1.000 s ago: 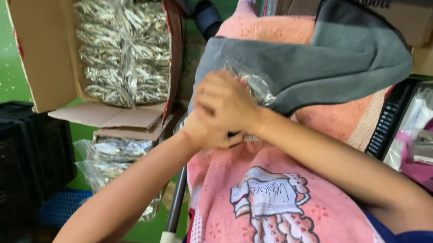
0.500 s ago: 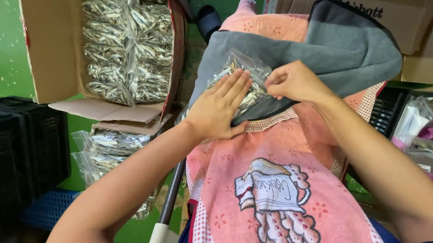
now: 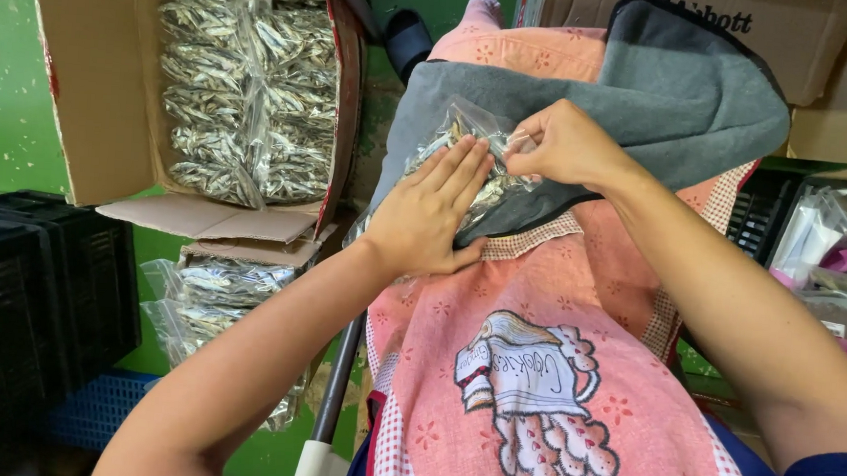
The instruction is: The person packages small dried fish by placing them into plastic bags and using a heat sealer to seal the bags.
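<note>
The left hand (image 3: 428, 212) lies flat, palm down, fingers straight and together, pressing on a clear plastic bag of small dried fish (image 3: 468, 157). Its grip is open; nothing is closed in it. The right hand (image 3: 564, 144) sits just to the right of the left hand's fingertips, its grip pinched shut on the upper right edge of the same bag, thumb and fingers clamped on the plastic.

The bag rests under both hands on a grey cloth (image 3: 687, 97) that is draped over a pink patterned apron (image 3: 543, 373) covering the person's lap. The apron shows a printed jar-like picture well below the hands.

To the left of the left hand stands an open cardboard box (image 3: 89, 100) tipped on its side, packed with more clear bags of dried fish (image 3: 241, 90). Below the box, further filled bags (image 3: 214, 294) are heaped. Farther left are black plastic crates (image 3: 28, 302). Beyond the right hand, another cardboard box (image 3: 826, 57) stands at the top, and loose plastic packets (image 3: 835, 244) lie to the right of the forearm. A grey pole (image 3: 336, 389) runs down below the left wrist.
</note>
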